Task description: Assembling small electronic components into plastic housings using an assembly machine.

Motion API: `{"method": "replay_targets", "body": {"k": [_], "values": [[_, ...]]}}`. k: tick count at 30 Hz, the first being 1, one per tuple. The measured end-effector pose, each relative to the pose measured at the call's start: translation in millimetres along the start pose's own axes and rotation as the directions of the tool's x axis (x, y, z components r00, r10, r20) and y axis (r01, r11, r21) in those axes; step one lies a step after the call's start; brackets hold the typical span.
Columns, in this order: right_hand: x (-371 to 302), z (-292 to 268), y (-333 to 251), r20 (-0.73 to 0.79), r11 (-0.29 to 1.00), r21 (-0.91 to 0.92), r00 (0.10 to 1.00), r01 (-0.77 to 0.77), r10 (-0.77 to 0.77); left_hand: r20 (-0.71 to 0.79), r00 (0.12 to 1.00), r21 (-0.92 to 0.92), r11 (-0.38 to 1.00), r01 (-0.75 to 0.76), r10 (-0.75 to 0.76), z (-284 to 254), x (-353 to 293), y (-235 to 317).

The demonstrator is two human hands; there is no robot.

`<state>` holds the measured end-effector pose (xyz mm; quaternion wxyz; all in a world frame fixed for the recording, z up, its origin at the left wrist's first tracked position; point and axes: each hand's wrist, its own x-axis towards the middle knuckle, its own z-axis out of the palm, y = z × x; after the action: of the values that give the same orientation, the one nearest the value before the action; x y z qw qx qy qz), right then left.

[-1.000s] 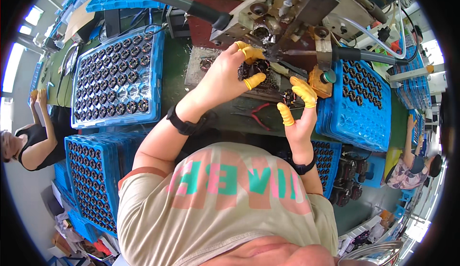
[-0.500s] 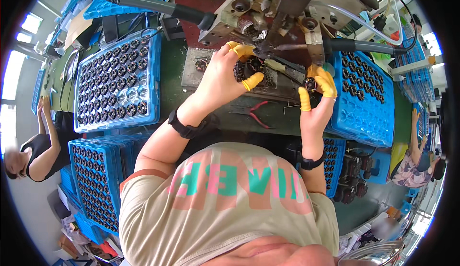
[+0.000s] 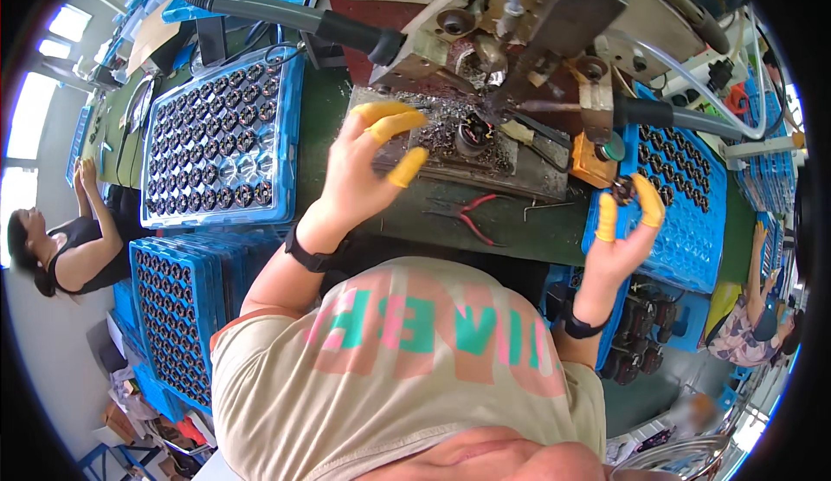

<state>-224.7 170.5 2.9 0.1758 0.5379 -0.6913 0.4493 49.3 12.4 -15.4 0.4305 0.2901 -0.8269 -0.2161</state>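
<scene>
My right hand (image 3: 625, 243), with yellow finger cots on it, pinches a small round black motor core (image 3: 622, 191) between thumb and fingers, over the near left part of the right blue tray (image 3: 671, 243). My left hand (image 3: 357, 174), in yellow finger cots too, hangs open left of the work fixture, fingers apart and nothing in them. Another dark round core (image 3: 473, 135) sits in the fixture on the metal base plate (image 3: 537, 174), below the machine's tip. Black scraps lie scattered around it.
A wooden-handled tool (image 3: 519, 130) lies on the plate, with red-handled pliers (image 3: 472, 219) and a hex key (image 3: 547, 206) nearer me. An orange box (image 3: 591, 165) stands by the right tray. The left tray (image 3: 290, 135) holds rows of cores. Grey hoses (image 3: 286, 15) reach the machine. Co-workers sit at both sides.
My left hand has moved left, away from the fixture. My right hand, still pinching the core, has shifted right and nearer, over the right tray. The whole view has shifted slightly.
</scene>
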Motion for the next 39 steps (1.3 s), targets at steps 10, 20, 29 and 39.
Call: {"method": "replay_targets", "body": {"k": [10, 20, 29, 39], "values": [[7.4, 36.5, 11.6, 0.13, 0.998, -0.054, 0.991, 0.036, -0.029, -0.222, 0.974, 0.262, 0.965, 0.018, 0.042, -42.7, -49.9, -22.7], [-1.2, 45.8, 16.4, 0.174, 0.979, -0.199, 0.985, 0.034, 0.001, -0.427, 0.904, 0.424, 0.886, 0.187, 0.014, -100.8, -57.1, -39.4], [-9.5, 45.9, 20.7, 0.271, 0.883, -0.468, 0.957, 0.04, 0.101, -0.394, 0.917, 0.395, 0.888, 0.233, -0.066, -101.6, -60.4, -58.8], [27.5, -59.6, 89.7, -0.048, 0.852, -0.454, 0.962, -0.261, 0.269, -0.548, 0.825, 0.179, 0.944, 0.278, -0.139, -105.8, -78.4, -65.5]]}}
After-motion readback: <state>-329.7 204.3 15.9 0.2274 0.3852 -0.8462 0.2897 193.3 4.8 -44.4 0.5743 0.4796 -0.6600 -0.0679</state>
